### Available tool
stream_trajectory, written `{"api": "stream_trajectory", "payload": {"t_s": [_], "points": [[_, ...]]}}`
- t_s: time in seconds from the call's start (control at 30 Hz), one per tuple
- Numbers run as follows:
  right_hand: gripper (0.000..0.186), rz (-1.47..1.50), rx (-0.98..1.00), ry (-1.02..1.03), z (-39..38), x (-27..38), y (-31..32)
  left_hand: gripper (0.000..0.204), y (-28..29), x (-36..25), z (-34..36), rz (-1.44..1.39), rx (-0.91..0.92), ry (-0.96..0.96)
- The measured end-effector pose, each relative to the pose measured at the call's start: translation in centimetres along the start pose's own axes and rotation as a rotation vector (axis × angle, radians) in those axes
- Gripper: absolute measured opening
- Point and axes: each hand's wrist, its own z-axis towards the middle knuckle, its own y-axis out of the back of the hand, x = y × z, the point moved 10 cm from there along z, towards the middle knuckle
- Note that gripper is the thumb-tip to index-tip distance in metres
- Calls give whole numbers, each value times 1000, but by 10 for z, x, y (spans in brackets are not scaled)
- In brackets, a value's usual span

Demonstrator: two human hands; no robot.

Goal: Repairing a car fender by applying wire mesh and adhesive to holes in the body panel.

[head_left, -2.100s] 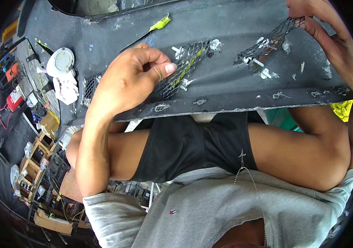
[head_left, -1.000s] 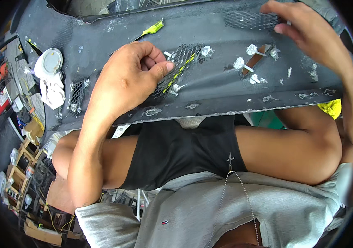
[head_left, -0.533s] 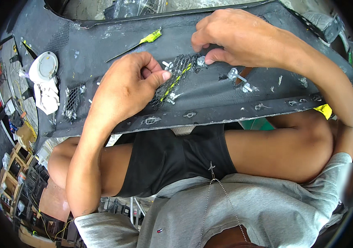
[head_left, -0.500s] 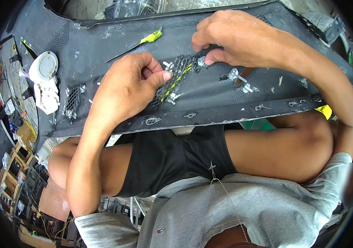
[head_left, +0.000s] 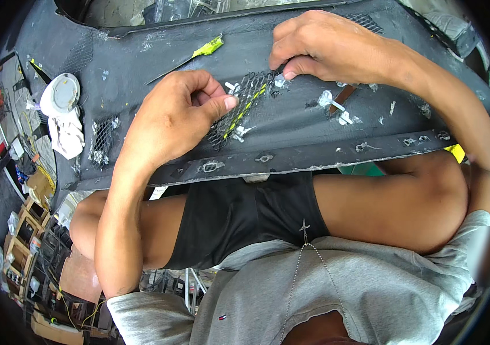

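A large black plastic panel (head_left: 159, 57), like a car bumper, lies across my lap. On it sits a strip of black wire mesh (head_left: 248, 95) with a yellow-green stripe slanting along it. My left hand (head_left: 173, 112) is closed, thumb and forefinger pinched at the mesh's left edge. At the strip's upper right end, my right hand (head_left: 308, 49) also has thumb and fingers pinched; its fingertips partly hide that edge. A clear blob (head_left: 280, 80) shows just under the right thumb. White pegs (head_left: 239, 134) stand beside the mesh in smeared, clear glue-like patches.
A thin blade with a yellow-wrapped handle (head_left: 208, 47) lies beyond my left hand. White lidded tub (head_left: 61, 95) and crumpled white cloth (head_left: 66, 132) sit at the left. Another mesh patch (head_left: 102, 141) is nearby. A brown strip (head_left: 342, 98) lies under a white peg at the right.
Both hands keep their pinches at the mesh, shifting only slightly. My view has moved a little; the blade and panel have not visibly moved otherwise.
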Motion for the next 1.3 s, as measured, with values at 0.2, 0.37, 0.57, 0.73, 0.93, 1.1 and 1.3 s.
{"api": "stream_trajectory", "payload": {"t_s": [0.2,0.37,0.57,0.73,0.93,1.1,1.3], "points": [[20,28,-5,15,1,-2,-1,25,1,0,1,7,-12,-39],[22,28,-33,33,-3,-9,-6,24,-2,5,1,-45,1,-12],[23,32,-31,54,-3,-8,-4,24,-4,7,0,-61,40,15],[23,55,-1,22,-3,-10,-7,25,-3,4,-1,-71,42,12],[22,12,-17,40,-4,-9,-10,24,-6,7,-1,-97,69,24],[23,-23,-110,144,-7,-3,-6,24,-8,9,-1,-118,77,32],[21,252,52,5,-1,-11,-9,23,-9,7,-1,-123,85,38]]}}
